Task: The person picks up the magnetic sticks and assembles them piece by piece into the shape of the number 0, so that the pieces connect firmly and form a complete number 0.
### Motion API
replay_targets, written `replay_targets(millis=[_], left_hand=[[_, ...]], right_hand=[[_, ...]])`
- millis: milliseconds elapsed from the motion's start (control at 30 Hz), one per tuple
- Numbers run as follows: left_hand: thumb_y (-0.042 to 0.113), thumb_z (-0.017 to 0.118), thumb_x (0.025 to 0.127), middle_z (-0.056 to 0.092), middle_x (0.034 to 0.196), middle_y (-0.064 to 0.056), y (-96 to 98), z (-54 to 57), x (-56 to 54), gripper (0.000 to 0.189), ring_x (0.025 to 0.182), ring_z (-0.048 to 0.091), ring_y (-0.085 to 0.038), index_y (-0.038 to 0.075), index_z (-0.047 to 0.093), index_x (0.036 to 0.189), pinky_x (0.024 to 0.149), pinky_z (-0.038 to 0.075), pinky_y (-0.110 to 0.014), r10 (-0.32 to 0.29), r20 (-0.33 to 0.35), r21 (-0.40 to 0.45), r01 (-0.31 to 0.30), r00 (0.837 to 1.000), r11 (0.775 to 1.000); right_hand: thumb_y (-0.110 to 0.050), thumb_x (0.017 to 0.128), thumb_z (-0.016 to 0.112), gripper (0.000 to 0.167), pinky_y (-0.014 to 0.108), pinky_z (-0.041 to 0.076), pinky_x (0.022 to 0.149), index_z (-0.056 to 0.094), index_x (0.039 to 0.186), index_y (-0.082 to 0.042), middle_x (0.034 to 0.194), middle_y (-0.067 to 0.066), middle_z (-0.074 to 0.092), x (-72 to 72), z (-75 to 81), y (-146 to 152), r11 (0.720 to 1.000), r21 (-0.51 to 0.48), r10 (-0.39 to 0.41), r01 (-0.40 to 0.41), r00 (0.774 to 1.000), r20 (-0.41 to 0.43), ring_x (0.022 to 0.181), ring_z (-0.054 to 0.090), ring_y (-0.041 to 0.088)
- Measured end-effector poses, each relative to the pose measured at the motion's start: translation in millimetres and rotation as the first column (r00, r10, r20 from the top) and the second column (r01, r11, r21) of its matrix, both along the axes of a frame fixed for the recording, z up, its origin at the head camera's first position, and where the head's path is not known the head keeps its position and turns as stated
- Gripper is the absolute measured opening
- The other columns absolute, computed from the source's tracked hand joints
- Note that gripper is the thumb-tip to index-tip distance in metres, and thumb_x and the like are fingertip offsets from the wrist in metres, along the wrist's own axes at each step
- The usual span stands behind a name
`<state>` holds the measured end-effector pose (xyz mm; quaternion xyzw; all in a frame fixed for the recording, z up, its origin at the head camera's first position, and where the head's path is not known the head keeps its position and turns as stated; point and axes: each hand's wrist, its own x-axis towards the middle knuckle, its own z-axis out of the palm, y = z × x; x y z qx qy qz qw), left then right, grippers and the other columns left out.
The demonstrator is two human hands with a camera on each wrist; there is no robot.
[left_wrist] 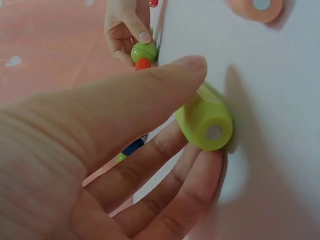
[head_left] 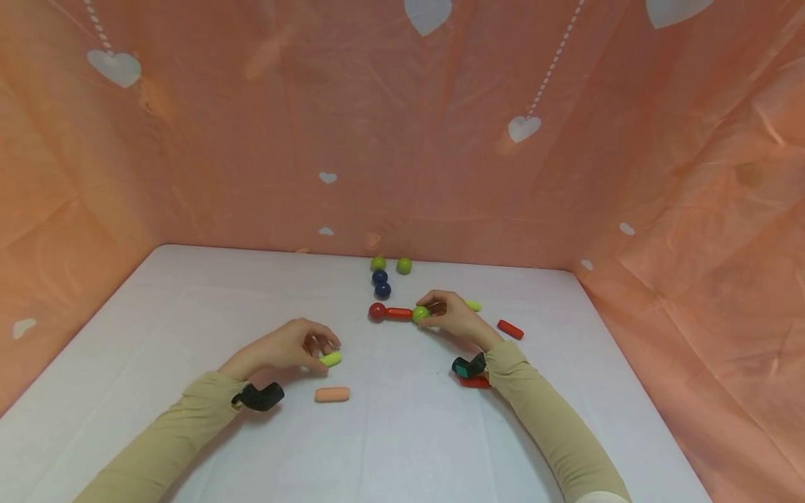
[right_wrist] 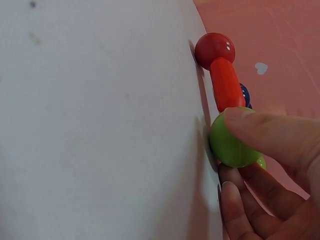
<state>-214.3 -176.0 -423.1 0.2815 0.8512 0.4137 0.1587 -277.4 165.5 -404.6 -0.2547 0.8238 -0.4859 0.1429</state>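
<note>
My left hand [head_left: 293, 345] pinches a yellow-green rod [left_wrist: 210, 122] low over the white table; a silvery disc shows in the rod's end. Farther right, my right hand [head_left: 455, 316] holds a green ball [right_wrist: 232, 142] between thumb and fingers. That ball meets one end of a red rod [right_wrist: 227, 85], and a red ball [right_wrist: 215, 51] sits at the rod's other end, so the three form a line on the table. Close in front of the left hand lies a peach rod [head_left: 332, 395].
Behind the red line are two dark blue balls [head_left: 382, 290] and two green balls [head_left: 404, 265]. Another yellow-green rod [head_left: 474, 305] and a red rod [head_left: 511, 329] lie right of the right hand. A red piece [head_left: 474, 382] is partly hidden under the right wrist. Orange cloth [head_left: 352, 126] walls the table.
</note>
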Motion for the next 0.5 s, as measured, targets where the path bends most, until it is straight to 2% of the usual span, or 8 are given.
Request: replay_targets(millis=[233, 367, 500], left_hand=[[0.004, 0.082, 0.072, 0.062, 0.085, 0.0, 3.7, 1.5, 0.7, 0.035, 0.07, 0.054, -0.017, 0.004, 0.069, 0.104, 0.058, 0.048, -0.024, 0.011, -0.017, -0.03, -0.011, 1.0, 0.999], [0.002, 0.079, 0.074, 0.064, 0.089, -0.001, 4.2, 2.4, 0.2, 0.034, 0.074, 0.055, -0.017, 0.001, 0.069, 0.107, 0.061, 0.05, -0.025, 0.003, -0.017, -0.041, -0.003, 1.0, 0.999], [0.007, 0.076, 0.079, 0.066, 0.098, -0.002, 2.7, 2.3, -1.6, 0.033, 0.082, 0.058, -0.017, 0.001, 0.069, 0.111, 0.069, 0.053, -0.027, 0.0, -0.017, -0.032, -0.001, 1.0, 0.999]], right_hand=[[0.004, 0.085, 0.069, 0.032, 0.037, 0.05, 0.091, 0.059, 0.114, 0.007, 0.114, 0.02, 0.06, -0.9, -0.9, 0, 1.0, 0.014, -0.007, 0.007, 1.0, 0.0, 0.106, 0.057, 0.035], [0.003, 0.085, 0.07, 0.033, 0.038, 0.05, 0.092, 0.059, 0.115, 0.007, 0.115, 0.021, 0.059, -1.4, -0.7, 1, 1.0, 0.013, 0.0, 0.0, 1.0, 0.003, 0.108, 0.057, 0.036], [-0.001, 0.084, 0.072, 0.034, 0.037, 0.05, 0.092, 0.061, 0.115, 0.004, 0.115, 0.017, 0.06, -12.8, -17.5, 4, 1.0, 0.006, -0.006, 0.006, 1.0, 0.001, 0.107, 0.058, 0.032]])
